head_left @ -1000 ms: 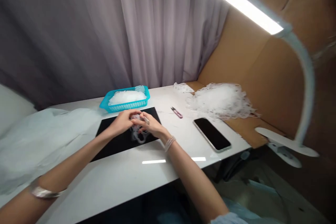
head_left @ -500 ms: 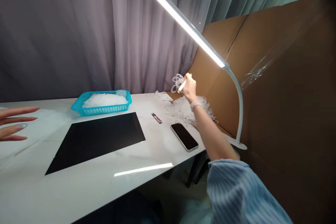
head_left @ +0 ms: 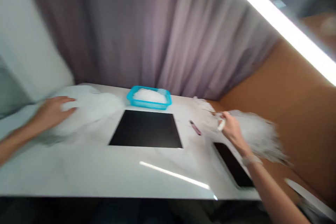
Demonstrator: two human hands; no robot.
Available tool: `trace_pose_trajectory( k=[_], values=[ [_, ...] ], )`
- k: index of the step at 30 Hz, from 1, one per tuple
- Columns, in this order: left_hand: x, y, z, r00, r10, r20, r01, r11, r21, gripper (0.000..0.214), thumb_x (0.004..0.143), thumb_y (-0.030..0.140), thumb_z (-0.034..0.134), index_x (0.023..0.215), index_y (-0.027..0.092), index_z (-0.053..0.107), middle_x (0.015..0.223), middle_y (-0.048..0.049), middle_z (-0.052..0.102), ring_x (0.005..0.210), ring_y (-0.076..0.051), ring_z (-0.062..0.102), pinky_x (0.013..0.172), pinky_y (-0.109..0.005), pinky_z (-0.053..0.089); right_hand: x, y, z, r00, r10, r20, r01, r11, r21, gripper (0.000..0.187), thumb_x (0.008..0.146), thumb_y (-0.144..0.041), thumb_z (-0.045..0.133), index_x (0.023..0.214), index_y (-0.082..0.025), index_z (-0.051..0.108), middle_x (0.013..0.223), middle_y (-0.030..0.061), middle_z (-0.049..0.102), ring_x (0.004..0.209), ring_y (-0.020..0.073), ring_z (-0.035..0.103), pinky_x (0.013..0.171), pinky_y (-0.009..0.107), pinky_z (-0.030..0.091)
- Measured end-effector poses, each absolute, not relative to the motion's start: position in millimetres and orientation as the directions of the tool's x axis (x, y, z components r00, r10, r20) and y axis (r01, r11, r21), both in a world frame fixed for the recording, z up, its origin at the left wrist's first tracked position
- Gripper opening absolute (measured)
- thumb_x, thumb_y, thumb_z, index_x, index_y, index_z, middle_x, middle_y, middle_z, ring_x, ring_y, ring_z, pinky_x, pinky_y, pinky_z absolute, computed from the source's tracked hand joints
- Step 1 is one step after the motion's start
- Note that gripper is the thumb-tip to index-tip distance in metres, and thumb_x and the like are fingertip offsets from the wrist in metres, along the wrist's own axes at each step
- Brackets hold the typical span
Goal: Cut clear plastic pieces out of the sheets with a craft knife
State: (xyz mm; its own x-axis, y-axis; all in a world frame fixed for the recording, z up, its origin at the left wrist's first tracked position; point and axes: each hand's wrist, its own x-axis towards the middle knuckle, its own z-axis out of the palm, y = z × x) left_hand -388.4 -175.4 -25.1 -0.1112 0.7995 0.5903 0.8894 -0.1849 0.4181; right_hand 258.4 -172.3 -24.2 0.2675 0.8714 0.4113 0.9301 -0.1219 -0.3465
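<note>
Nearest, a phone [head_left: 233, 164] is being supported by the table [head_left: 118, 171]. Beside a loose white pile [head_left: 258, 129], a small white tool [head_left: 222, 124] is being gripped by the right hand [head_left: 228, 125]. By crumpled white plastic [head_left: 105, 106], the left hand [head_left: 54, 110] is being held open; contact cannot be told. Beyond a black mat [head_left: 147, 129], white pieces [head_left: 149, 95] are being held in a blue basket [head_left: 149, 105]. Work is being judged partway, pile remaining; the share left is not being shown. Strands near the tool are being blurred; the lamp [head_left: 283, 21] is being cut off.

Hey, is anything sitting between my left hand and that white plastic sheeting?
Nothing visible stands in the way: the white plastic sheeting spreads right past your open left hand. Whether they touch, I can't tell.
</note>
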Motion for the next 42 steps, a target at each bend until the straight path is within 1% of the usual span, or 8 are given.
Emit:
trace_pose_trajectory(
  k=[6, 12, 16, 22, 28, 32, 38, 42],
  values=[
    [-418, -171, -62, -0.147, 0.924, 0.354, 0.963, 0.052, 0.265, 0.038, 0.093, 0.050, 0.060, 0.107, 0.016, 0.068, 0.113, -0.0091, 0.071, 0.107, -0.022, 0.066, 0.099, -0.047, 0.049, 180, -144, -32, 0.022, 0.894, 0.448, 0.839, 0.227, -0.494, 0.022, 0.073, -0.024, 0.056, 0.069, -0.031, 0.036, 0.107, 0.0102, 0.076, 0.072, 0.0286, 0.063, 0.071, 0.045, 0.042],
    [-417, -176, -38, -0.187, 0.924, 0.335, 0.958, 0.097, 0.269, 0.034, 0.094, 0.045, 0.050, 0.107, 0.023, 0.073, 0.115, -0.0095, 0.074, 0.112, -0.029, 0.065, 0.101, -0.042, 0.046, 106, -152, -25, -0.205, 0.885, 0.419, 0.712, 0.428, -0.557, 0.024, 0.079, -0.027, 0.053, 0.071, -0.029, 0.031, 0.106, 0.0119, 0.076, 0.077, 0.0274, 0.068, 0.069, 0.041, 0.046],
    [-408, -186, -38, -0.187, 0.928, 0.322, 0.962, 0.106, 0.253, 0.044, 0.080, 0.045, 0.063, 0.117, 0.022, 0.071, 0.124, -0.0111, 0.071, 0.114, -0.038, 0.064, 0.098, -0.046, 0.047, 73, -153, -25, -0.345, 0.844, 0.410, 0.630, 0.532, -0.566, 0.023, 0.083, -0.031, 0.048, 0.072, -0.028, 0.028, 0.086, 0.0089, 0.073, 0.094, 0.0290, 0.072, 0.068, 0.035, 0.048],
    [-405, -184, -26, -0.259, 0.892, 0.371, 0.943, 0.149, 0.299, 0.029, 0.086, 0.036, 0.052, 0.095, 0.020, 0.075, 0.100, -0.0101, 0.077, 0.097, -0.028, 0.070, 0.090, -0.039, 0.051, 47, -154, -30, -0.501, 0.771, 0.393, 0.538, 0.633, -0.557, 0.026, 0.088, -0.030, 0.045, 0.072, -0.028, 0.025, 0.055, -0.0023, 0.048, 0.099, 0.0292, 0.073, 0.070, 0.033, 0.050],
    [-394, -168, 76, -0.268, 0.818, 0.509, 0.933, 0.090, 0.348, 0.038, 0.087, 0.035, 0.045, 0.099, 0.014, 0.074, 0.098, -0.0079, 0.076, 0.092, -0.026, 0.068, 0.084, -0.034, 0.051, 30, -150, -20, -0.429, 0.780, 0.456, 0.480, 0.624, -0.617, 0.030, 0.089, -0.039, 0.051, 0.075, -0.028, 0.026, 0.085, 0.0082, 0.071, 0.111, 0.0333, 0.069, 0.073, 0.036, 0.054],
    [-348, -174, 146, -0.139, 0.874, 0.465, 0.944, -0.024, 0.329, 0.028, 0.082, 0.035, 0.056, 0.088, 0.016, 0.076, 0.086, -0.0021, 0.073, 0.084, -0.024, 0.069, 0.076, -0.033, 0.050, -5, -160, -6, -0.329, 0.746, 0.579, 0.378, 0.666, -0.643, 0.039, 0.088, -0.048, 0.061, 0.079, -0.028, 0.029, 0.105, 0.0120, 0.069, 0.102, 0.0332, 0.071, 0.078, 0.042, 0.054],
    [-255, -198, 195, 0.089, 0.968, 0.236, 0.939, -0.161, 0.305, 0.036, 0.086, 0.038, 0.055, 0.100, 0.010, 0.073, 0.098, -0.0013, 0.066, 0.096, -0.032, 0.069, 0.077, -0.039, 0.051, -60, -173, 44, -0.320, 0.552, 0.770, 0.127, 0.831, -0.542, 0.043, 0.079, -0.050, 0.075, 0.092, -0.028, 0.040, 0.094, 0.0044, 0.057, 0.113, 0.0332, 0.063, 0.089, 0.046, 0.053],
    [-212, -207, 198, 0.184, 0.955, 0.231, 0.907, -0.256, 0.335, 0.029, 0.085, 0.033, 0.058, 0.097, 0.011, 0.073, 0.104, -0.0005, 0.065, 0.103, -0.033, 0.067, 0.081, -0.041, 0.052, -69, -164, 78, -0.272, 0.601, 0.752, -0.008, 0.779, -0.626, 0.055, 0.071, -0.049, 0.082, 0.082, -0.027, 0.033, 0.086, -0.0008, 0.051, 0.100, 0.0259, 0.063, 0.084, 0.042, 0.055]
  ],
)
